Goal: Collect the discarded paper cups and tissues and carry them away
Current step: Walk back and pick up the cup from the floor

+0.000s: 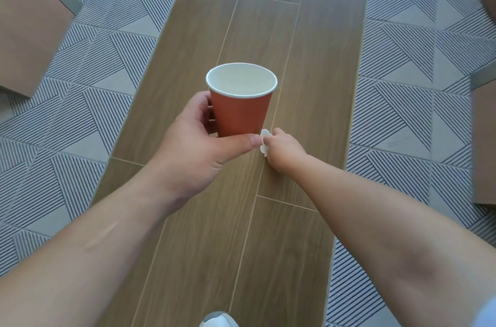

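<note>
Over the wood-plank strip of floor (268, 219), between 2 bands of striped tile (402, 85), I held both hands out in front of me. Left hand (193, 144) gripped 1 red paper cup (240, 112) near its base, thumb across the near side, fingers curled round the far side. Cup was upright, mouth up, long axis roughly vertical and tipped slightly away from me; the white inside looked empty as far as I could see.

Right hand (281, 152) was closed in a fist round a crumpled white tissue (265, 143), of which only a small tuft showed at the thumb side. That tuft sat just beside my left thumb tip and the cup's bottom edge, below and to the right of the cup mouth. Judgement: if the tissue is to go into the cup, the right hand must travel up and left to get over the rim, as the cup mouth lay above and beyond it.

Not resolved:
- how much tissue was in the fist
- cup's bottom and my left fingertips, hidden behind the cup wall
- whether tissue touched the cup
- brown panels at left and right edges, cut off and blurred
- 1 shoe toe (218, 320) at the bottom edge, cropped
</note>
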Demonstrator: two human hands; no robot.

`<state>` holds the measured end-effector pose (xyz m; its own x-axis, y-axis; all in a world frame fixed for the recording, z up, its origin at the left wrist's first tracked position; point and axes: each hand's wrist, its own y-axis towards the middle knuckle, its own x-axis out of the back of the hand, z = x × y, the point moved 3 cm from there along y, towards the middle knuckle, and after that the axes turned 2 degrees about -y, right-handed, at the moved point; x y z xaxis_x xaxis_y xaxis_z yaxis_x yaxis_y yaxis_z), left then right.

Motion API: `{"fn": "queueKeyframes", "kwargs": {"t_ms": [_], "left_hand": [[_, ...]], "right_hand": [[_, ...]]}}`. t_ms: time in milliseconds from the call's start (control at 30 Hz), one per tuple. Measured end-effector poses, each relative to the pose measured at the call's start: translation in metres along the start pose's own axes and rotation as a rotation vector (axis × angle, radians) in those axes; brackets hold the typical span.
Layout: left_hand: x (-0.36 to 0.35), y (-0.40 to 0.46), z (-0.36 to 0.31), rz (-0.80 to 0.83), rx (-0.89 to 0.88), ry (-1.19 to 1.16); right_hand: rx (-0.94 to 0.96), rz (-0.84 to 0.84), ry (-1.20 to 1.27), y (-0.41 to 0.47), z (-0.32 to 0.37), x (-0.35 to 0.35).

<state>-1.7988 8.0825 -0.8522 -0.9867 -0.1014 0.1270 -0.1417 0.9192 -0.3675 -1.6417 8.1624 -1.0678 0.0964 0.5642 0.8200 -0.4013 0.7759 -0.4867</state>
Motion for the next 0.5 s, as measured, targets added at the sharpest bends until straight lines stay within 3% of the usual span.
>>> {"fn": "queueKeyframes", "kwargs": {"t_ms": [100,200,400,500], "left_hand": [[0.001,0.005,0.001,0.011,-0.015,-0.001],[-0.004,0.011,0.001,0.021,-0.024,0.012],[-0.028,0.02,-0.014,0.031,-0.047,0.005],[-0.038,0.024,-0.018,0.023,-0.069,0.026]], "right_hand": [[0.033,0.043,0.004,-0.008,0.007,0.002],[0.001,-0.045,0.217,-0.02,0.017,0.027],[-0.05,-0.191,0.599,-0.06,0.014,0.133],[-0.087,-0.348,0.736,-0.093,-0.004,0.194]]}}
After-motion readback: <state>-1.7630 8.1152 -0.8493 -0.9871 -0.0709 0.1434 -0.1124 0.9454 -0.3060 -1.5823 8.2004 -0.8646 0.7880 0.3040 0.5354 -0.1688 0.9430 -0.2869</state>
